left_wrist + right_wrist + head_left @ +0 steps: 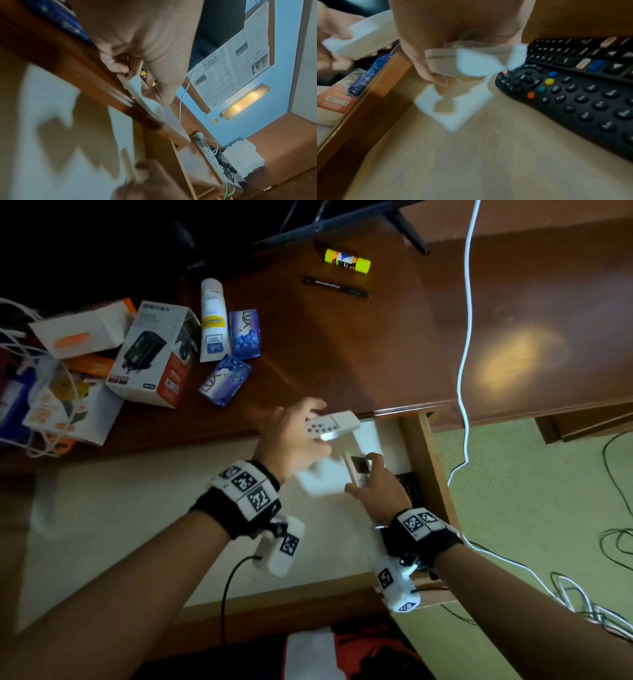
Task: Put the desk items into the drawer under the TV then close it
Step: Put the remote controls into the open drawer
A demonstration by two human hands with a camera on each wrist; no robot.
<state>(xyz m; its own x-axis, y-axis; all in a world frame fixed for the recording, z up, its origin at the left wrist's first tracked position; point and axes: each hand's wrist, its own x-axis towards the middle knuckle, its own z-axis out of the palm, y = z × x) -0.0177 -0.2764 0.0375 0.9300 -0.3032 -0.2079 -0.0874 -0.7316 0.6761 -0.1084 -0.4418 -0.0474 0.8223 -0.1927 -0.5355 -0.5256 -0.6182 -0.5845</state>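
Note:
The drawer under the desk is pulled out, its pale bottom lit. My left hand grips a white remote with buttons over the desk's front edge, at the drawer's back. The left wrist view shows this white remote in my curled fingers. Inside the drawer, my right hand holds a small white remote with a screen, blurred in the right wrist view as a small white remote. Two black remotes lie against the drawer's right wall.
On the desk lie a yellow glue stick, a black pen, a white tube, two blue soap packets, an adapter box and other boxes at the left. A white cable hangs down on the right.

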